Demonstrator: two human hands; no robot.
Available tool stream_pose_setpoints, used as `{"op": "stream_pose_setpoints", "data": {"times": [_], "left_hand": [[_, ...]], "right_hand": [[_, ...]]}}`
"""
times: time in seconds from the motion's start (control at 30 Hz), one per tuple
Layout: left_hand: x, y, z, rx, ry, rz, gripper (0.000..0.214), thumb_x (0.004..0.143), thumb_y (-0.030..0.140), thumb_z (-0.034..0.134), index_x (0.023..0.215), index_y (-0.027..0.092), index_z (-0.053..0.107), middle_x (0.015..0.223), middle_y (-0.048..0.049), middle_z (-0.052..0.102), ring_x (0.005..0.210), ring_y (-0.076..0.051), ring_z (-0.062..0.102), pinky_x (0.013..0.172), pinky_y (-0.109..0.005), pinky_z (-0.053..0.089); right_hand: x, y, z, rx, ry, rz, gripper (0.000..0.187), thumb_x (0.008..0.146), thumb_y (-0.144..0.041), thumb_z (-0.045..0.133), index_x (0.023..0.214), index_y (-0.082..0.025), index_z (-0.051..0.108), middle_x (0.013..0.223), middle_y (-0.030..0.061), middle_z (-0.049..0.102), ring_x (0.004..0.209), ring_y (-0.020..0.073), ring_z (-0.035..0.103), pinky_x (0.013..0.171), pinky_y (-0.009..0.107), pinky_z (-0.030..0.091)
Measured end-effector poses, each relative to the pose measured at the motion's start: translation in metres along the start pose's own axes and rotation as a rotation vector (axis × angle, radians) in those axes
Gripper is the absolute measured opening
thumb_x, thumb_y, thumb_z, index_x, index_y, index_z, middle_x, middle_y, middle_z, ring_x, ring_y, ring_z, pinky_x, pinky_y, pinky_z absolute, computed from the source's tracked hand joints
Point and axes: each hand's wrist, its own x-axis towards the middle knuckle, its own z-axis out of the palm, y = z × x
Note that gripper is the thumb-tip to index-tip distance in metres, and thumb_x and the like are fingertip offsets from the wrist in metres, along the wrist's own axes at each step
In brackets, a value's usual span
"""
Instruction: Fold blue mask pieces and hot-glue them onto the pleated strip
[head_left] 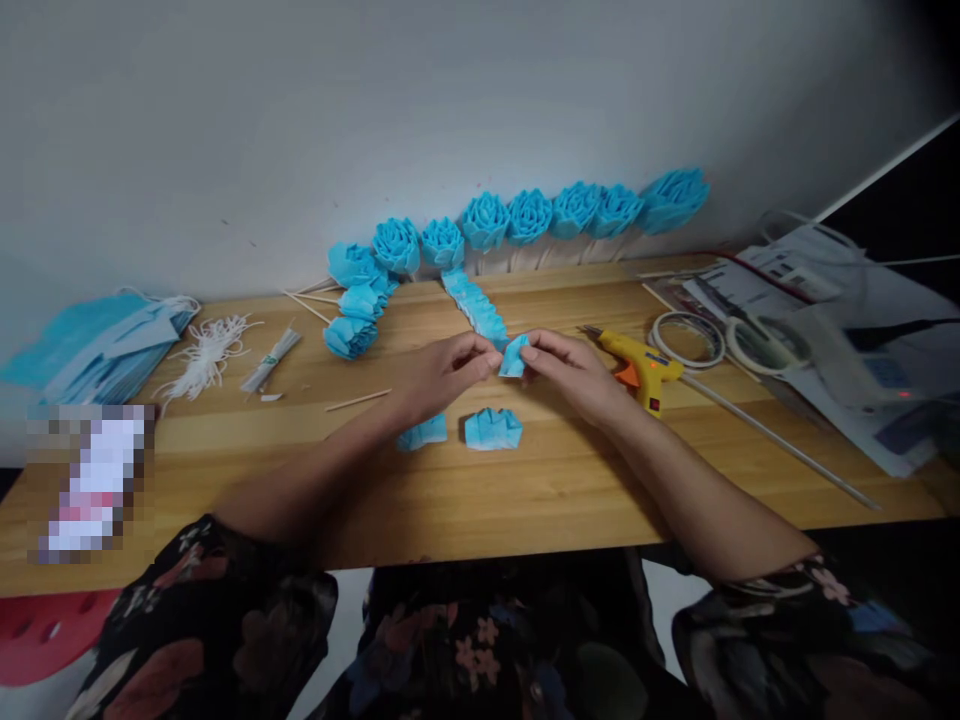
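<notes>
Petals lie nearest, left of the glue gun and closer in. Beyond them, also left of the glue gun, the folded piece is between the hands: left hand pinched narrow at its left edge, right hand pinching its right. It looks light, soft, hardly slippery, its creases probably easily crushed; edges seem the safest hold. Behind, left of the glue gun, lies a pleated strip, then roses.
</notes>
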Motion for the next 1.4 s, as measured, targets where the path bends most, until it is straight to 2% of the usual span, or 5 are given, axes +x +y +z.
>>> {"op": "stream_pose_setpoints", "data": {"times": [0.4,0.6,0.7,1.2,1.4], "left_hand": [[0.002,0.003,0.011,-0.227,0.036,-0.126,0.016,0.082,0.029,0.067,0.078,0.017,0.058,0.068,0.0044,0.056,0.062,-0.008,0.048,0.063,-0.023,0.04],[0.003,0.007,0.005,-0.322,0.043,-0.19,0.011,0.081,0.019,0.066,0.075,0.017,0.057,0.063,0.0053,0.054,0.057,-0.006,0.047,0.061,-0.022,0.04],[0.002,0.007,0.002,-0.334,0.023,-0.192,0.013,0.081,0.019,0.068,0.074,0.017,0.056,0.062,0.0053,0.054,0.057,-0.007,0.048,0.061,-0.022,0.04],[0.004,0.002,-0.003,-0.385,0.078,-0.176,0.006,0.084,0.02,0.062,0.088,0.015,0.062,0.071,0.0025,0.059,0.059,-0.007,0.05,0.06,-0.022,0.04],[0.0,0.001,0.005,-0.616,-0.035,-0.212,0.088,0.074,0.016,0.065,0.156,0.025,0.033,0.102,-0.0047,0.07,0.06,-0.009,0.06,0.051,-0.023,0.038]], "right_hand": [[-0.002,-0.006,0.009,-0.029,0.053,-0.049,0.041,0.082,-0.064,0.075,0.081,-0.023,0.068,0.07,-0.0008,0.059,0.068,0.0165,0.054,0.068,0.031,0.045],[0.0,-0.017,-0.016,0.06,-0.152,0.004,0.039,0.082,-0.057,0.078,0.108,-0.028,0.078,0.103,0.0052,0.076,0.093,0.0211,0.068,0.082,0.036,0.054],[0.004,-0.026,-0.026,0.02,-0.099,-0.001,0.038,0.085,-0.055,0.076,0.113,-0.029,0.078,0.112,0.0067,0.078,0.102,0.0227,0.07,0.086,0.038,0.056],[0.013,-0.017,-0.017,-0.11,-0.051,-0.094,0.033,0.08,-0.047,0.08,0.103,-0.024,0.078,0.088,0.0021,0.074,0.076,0.0162,0.063,0.075,0.034,0.054],[0.01,-0.01,-0.014,-0.049,0.061,-0.136,0.037,0.079,-0.052,0.082,0.104,-0.026,0.077,0.089,0.0018,0.073,0.08,0.0172,0.066,0.079,0.035,0.056]]}}
